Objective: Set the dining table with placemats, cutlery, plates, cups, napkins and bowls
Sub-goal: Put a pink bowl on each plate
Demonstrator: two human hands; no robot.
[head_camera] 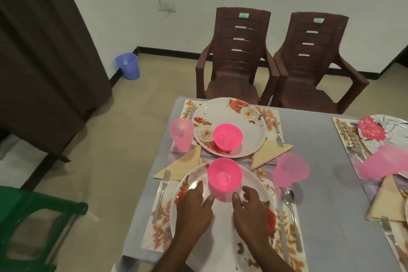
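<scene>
1. Your left hand (pixel 194 205) and right hand (pixel 249 207) are resting loose-fingered, holding nothing, flanking the pink bowl (pixel 224 176).
2. The bowl is sitting at the near plate (pixel 223 225)'s upper edge, lower centre of frame; nudging it centreward looks wise.

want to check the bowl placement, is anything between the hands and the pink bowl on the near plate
Nothing visible. The left hand and right hand lie open on the near plate, either side of the pink bowl, with only bare plate between.
</scene>
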